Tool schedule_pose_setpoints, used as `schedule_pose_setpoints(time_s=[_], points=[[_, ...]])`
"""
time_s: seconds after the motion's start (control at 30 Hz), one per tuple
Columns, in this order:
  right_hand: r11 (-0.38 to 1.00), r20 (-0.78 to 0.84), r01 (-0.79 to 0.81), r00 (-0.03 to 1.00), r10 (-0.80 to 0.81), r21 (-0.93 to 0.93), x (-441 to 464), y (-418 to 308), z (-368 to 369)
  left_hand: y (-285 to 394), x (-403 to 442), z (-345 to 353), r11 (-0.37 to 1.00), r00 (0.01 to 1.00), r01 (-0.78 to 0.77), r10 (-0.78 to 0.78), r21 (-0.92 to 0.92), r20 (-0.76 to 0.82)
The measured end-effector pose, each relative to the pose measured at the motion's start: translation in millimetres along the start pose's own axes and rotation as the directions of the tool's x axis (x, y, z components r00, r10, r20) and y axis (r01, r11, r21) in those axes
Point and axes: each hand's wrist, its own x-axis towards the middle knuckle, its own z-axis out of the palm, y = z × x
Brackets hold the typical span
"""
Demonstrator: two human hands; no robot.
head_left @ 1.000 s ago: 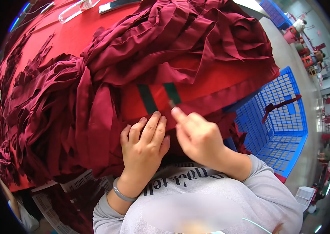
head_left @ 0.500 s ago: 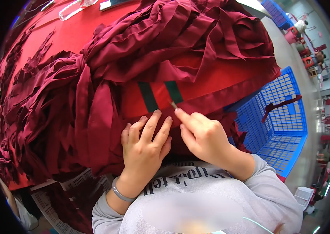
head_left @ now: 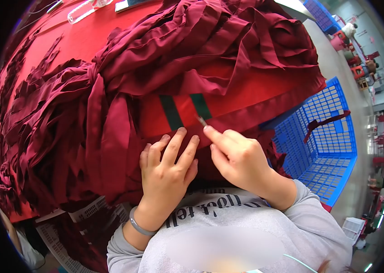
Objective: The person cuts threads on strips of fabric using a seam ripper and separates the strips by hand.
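Note:
My left hand (head_left: 165,172) lies with its fingers spread on a maroon fabric strip (head_left: 258,111) stretched along the near edge of the red table. In my right hand (head_left: 243,154) is a thin pen-like tool (head_left: 202,122), pinched between thumb and forefinger, its tip at the strip's upper edge. The tool's exact kind is too small to make out. A dark green band (head_left: 171,113) and a second green band (head_left: 200,106) cross the red surface just beyond my fingers. A large heap of maroon fabric strips (head_left: 187,45) rises behind them and spreads left.
At my right stands a blue plastic basket (head_left: 344,157) with a maroon strip over its side. A clear plastic bottle (head_left: 80,12) lies on the red tabletop (head_left: 76,38) at the far left. Part of another person (head_left: 28,250) shows at lower left.
Both hands keep nearly the same places. The tool's tip has shifted very slightly; the fabric and basket look unchanged.

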Motion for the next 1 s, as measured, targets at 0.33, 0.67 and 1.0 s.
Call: schedule_pose_setpoints(time_s=[0.33, 0.67, 1.0], points=[[1.0, 0.111, -0.01, 0.994, 0.012, -0.022, -6, -9, -11, 2, -1, 3, 0.999, 1.0, 0.003, -0.003, 0.034, 0.019], [1.0, 0.115, 0.011, 0.993, -0.011, -0.003, -8, -5, -13, 1, -1, 2, 1.0, 1.0, 0.008, -0.009, 0.025, 0.014], [1.0, 0.026, -0.012, 1.0, 0.012, 0.011, -3, -5, -7, 1, -1, 1, 0.999, 0.998, 0.035, -0.035, -0.004, 0.047]])
